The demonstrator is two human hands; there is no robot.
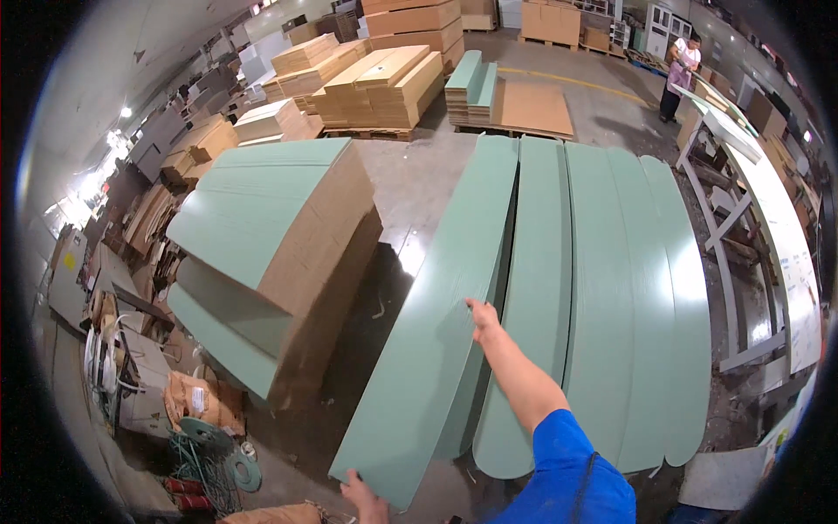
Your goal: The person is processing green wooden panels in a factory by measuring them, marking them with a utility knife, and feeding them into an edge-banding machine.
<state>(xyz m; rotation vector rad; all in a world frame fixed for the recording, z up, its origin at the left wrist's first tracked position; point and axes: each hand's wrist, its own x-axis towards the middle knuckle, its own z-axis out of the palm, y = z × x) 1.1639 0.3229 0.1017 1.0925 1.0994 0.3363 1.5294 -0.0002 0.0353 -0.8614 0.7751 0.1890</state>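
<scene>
We observed that the wearer's upper garment (604, 499) was bright blue and plain, with a short sleeve (559, 437), that a narrow dark strip (586, 480), whether cord or strap unclear, crossed the blue cloth, and that right forearm (524, 371), right hand (483, 320) and left hand (362, 498) were bare.

Counted one left hand (363, 499), one right hand (484, 320). At near right, tallied five long green panels (602, 306). Also logged one other person (685, 63), one long white-topped table (777, 249), two red rolls (192, 502). Couldn't count overlapped pale boards (375, 98).
</scene>
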